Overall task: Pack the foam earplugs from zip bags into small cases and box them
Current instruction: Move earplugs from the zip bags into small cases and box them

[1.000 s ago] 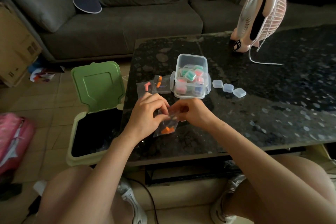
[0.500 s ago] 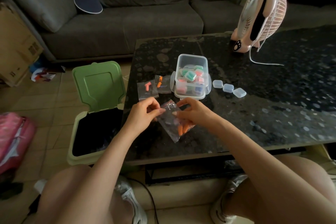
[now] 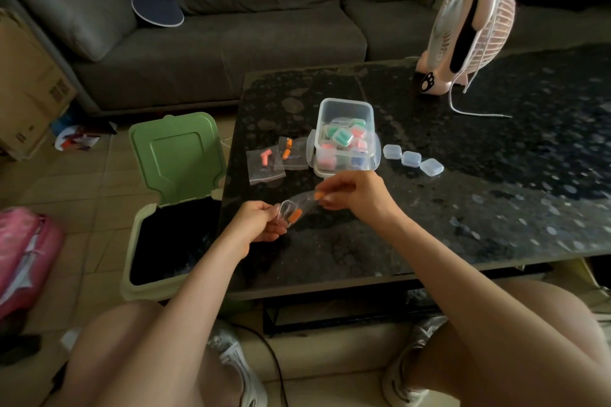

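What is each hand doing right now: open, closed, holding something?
Left hand: closed, gripping one end of the clear zip bag.
Right hand: closed, pinching an orange earplug at the bag's other end.

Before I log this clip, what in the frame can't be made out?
Head view only:
- Bin interior: too dark to read contents.
- Orange earplug pinched by right hand: fingers hide whether it is clear of the zip bag held by left hand.
- Clear box: stacked cases overlap, count unreadable.
- Three loose cases: too small to tell whether filled.
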`<state>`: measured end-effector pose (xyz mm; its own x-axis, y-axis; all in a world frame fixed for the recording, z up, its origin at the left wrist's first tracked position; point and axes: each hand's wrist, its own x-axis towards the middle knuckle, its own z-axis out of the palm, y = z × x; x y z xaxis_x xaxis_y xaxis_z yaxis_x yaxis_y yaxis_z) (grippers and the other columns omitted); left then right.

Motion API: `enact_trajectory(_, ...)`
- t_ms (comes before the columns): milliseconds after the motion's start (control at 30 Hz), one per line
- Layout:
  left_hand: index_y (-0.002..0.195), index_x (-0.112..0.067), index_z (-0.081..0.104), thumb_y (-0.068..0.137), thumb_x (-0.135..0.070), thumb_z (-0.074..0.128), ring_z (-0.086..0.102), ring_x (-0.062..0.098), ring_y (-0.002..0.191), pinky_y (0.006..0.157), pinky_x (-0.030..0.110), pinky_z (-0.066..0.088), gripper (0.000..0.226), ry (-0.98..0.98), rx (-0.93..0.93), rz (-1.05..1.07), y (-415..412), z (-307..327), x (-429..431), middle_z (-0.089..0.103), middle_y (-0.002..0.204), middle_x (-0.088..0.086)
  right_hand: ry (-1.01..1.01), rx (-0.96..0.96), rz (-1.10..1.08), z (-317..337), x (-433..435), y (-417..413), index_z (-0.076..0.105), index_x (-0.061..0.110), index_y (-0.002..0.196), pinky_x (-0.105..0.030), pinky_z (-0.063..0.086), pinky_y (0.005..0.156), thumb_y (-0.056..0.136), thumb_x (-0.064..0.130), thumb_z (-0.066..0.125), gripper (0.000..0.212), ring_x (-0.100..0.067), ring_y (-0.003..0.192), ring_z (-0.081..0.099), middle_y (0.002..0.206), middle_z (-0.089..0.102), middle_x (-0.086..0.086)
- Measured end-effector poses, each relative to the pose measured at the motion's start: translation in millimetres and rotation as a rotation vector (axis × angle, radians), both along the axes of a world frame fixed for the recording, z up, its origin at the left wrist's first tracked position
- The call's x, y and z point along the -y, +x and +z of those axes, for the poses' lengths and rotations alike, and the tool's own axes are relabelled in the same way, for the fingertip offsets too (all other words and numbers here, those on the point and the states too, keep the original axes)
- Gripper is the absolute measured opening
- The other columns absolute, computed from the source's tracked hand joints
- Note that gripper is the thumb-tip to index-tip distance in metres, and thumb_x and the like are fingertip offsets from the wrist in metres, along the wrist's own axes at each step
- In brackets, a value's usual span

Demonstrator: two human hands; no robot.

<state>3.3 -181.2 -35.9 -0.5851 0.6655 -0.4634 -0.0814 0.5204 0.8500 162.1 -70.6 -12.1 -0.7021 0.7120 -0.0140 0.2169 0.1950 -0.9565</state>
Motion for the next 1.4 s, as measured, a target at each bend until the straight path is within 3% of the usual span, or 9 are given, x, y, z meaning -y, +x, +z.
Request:
enact_trajectory(100,0.101,-0.001,0.060,0.096,-0.018,0.051,0.061,0.008,0.052,0.045,0.016,0.048,0.020,-0.029,-0.012,-0.003,0.4,-1.1,-0.7,0.066,0.076,0.009,0.058,0.009,-0.019,0.5,0.4,1.0,0.070,0.001,0.091,-0.019,0.057,0.066,0.079,-0.004,0.069,0.013,-0.008,0.064,0.068,0.077,0.067,-0.003)
enact_trajectory(233,0.099,-0.002,0.062,0.095,-0.020,0.054,0.060,0.010,0.058,0.049,0.017,0.048,0.021,-0.065,-0.078,-0.015,1.7,-1.5,-0.9,0.067,0.076,0.008,0.110,0.030,-0.050,1.1,0.2,-0.2,0.068,0.008,0.078,-0.020,0.058,0.062,0.079,-0.001,0.071,0.009,-0.005,0.054,0.065,0.067,0.066,0.001)
enact_trajectory(633,0.098,-0.004,0.063,0.093,-0.023,0.058,0.057,0.010,0.060,0.050,0.018,0.044,0.020,-0.086,-0.071,0.001,4.4,1.3,-1.2,0.065,0.079,0.008,0.216,-0.011,-0.005,3.4,4.0,-2.1,0.066,0.010,0.082,-0.019,0.056,0.064,0.082,0.006,0.070,0.005,-0.007,0.066,0.063,0.076,0.064,0.002)
enact_trajectory(933,0.085,-0.010,0.062,0.093,-0.020,0.056,0.056,0.011,0.059,0.055,0.021,0.045,0.015,0.206,-0.003,0.042,-3.1,7.1,2.3,0.062,0.070,0.003,0.096,-0.190,-0.109,8.1,4.4,-8.9,0.064,0.009,0.093,-0.022,0.055,0.058,0.094,0.023,0.056,0.016,-0.011,0.061,0.064,0.079,0.067,-0.009)
enact_trajectory(1133,0.089,-0.008,0.059,0.091,-0.012,0.057,0.066,0.012,0.071,0.063,0.020,0.055,0.005,0.348,-0.118,0.200,-11.6,3.1,12.8,0.066,0.081,0.006,0.118,-0.067,-0.148,-0.1,2.9,-19.0,0.063,0.011,0.100,-0.018,0.054,0.061,0.094,0.017,0.056,0.011,-0.008,0.068,0.063,0.085,0.065,-0.003)
enact_trajectory(1200,0.086,-0.011,0.058,0.091,-0.010,0.058,0.068,0.014,0.072,0.065,0.021,0.057,0.005,0.337,-0.213,0.309,-16.9,-1.0,16.0,0.067,0.085,0.008,0.146,0.029,-0.139,-3.9,0.3,-20.4,0.062,0.013,0.102,-0.021,0.055,0.064,0.093,0.014,0.057,0.010,-0.009,0.071,0.063,0.086,0.062,0.002)
enact_trajectory(1300,0.085,-0.013,0.056,0.091,-0.008,0.059,0.070,0.016,0.073,0.071,0.026,0.059,0.008,0.333,-0.289,0.442,-24.1,-6.4,20.2,0.067,0.089,0.011,0.185,0.223,-0.080,-12.9,-1.9,-23.1,0.063,0.012,0.104,-0.032,0.057,0.073,0.089,0.013,0.063,0.015,-0.016,0.076,0.064,0.093,0.064,-0.004)
enact_trajectory(1400,0.084,-0.012,0.056,0.090,-0.008,0.060,0.070,0.014,0.071,0.072,0.028,0.058,0.008,0.292,-0.312,0.468,-27.9,-9.9,22.6,0.068,0.088,0.012,0.260,0.346,-0.023,-19.3,2.1,-26.1,0.064,0.011,0.106,-0.034,0.056,0.078,0.086,0.015,0.066,0.020,-0.014,0.079,0.061,0.093,0.062,-0.003)
